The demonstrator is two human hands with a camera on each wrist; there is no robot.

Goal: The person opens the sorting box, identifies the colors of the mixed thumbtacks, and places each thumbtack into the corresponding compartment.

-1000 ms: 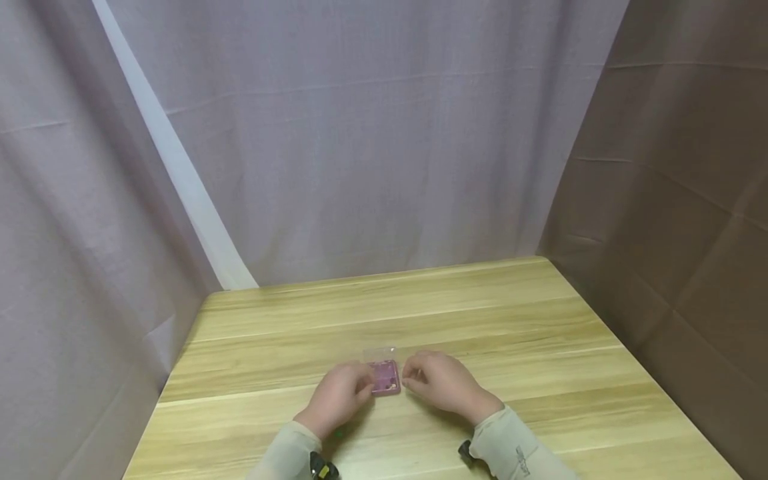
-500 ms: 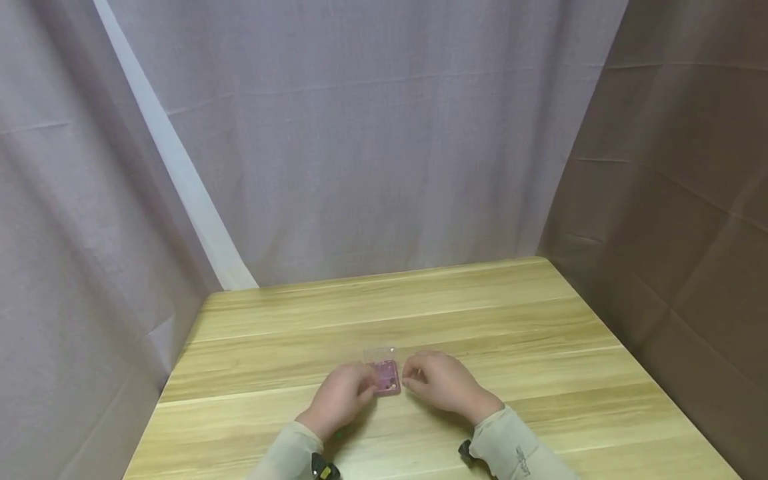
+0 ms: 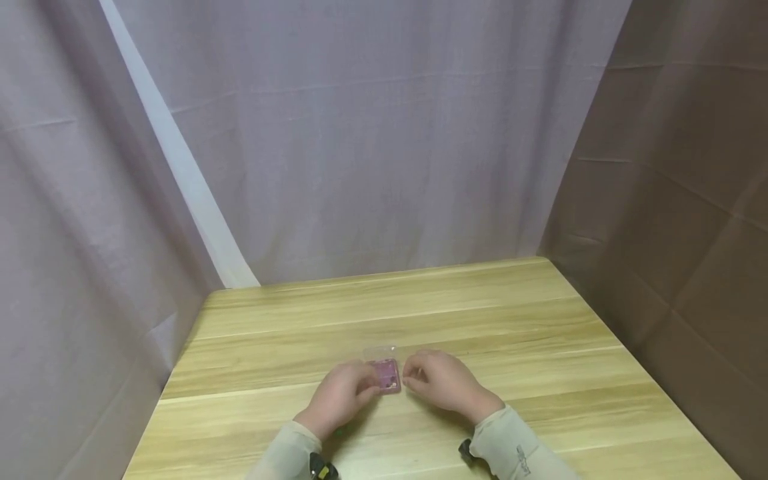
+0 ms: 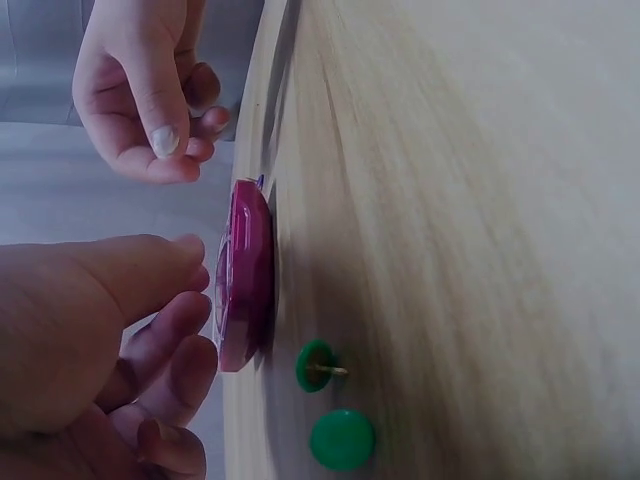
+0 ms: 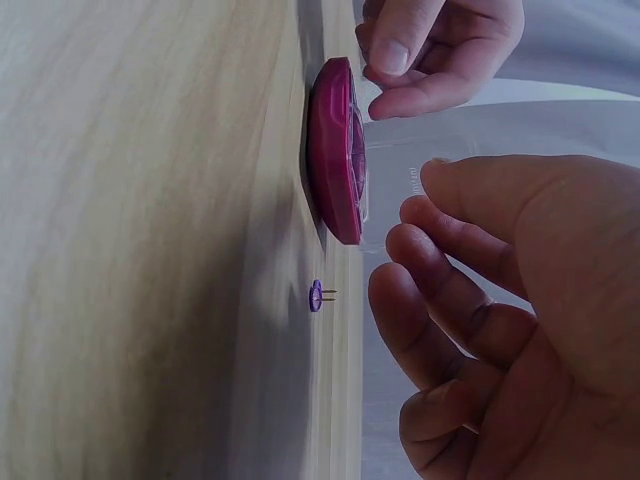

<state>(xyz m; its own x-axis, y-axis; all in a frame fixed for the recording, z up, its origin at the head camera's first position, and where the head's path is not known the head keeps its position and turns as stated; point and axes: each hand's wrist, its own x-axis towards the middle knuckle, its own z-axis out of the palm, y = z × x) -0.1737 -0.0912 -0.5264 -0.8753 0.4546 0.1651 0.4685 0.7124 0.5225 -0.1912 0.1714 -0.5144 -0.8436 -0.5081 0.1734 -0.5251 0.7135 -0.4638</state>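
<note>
Table (image 3: pixel 480 307): light yellow-tan wood grain, streaks running mostly side to side in head view, far corners rounded. Back drape (image 3: pixel 384 147): grey-mauve fabric behind the far edge, soft vertical folds, faint horizontal creases. Left drape (image 3: pixel 66 253): similar grey tone, loosely folded. White strip (image 3: pixel 185 167) between those two, slanting from top of frame down to near the table's far-left corner. Right drape (image 3: pixel 672 200): darker, brownish, creased, alongside the right edge.
</note>
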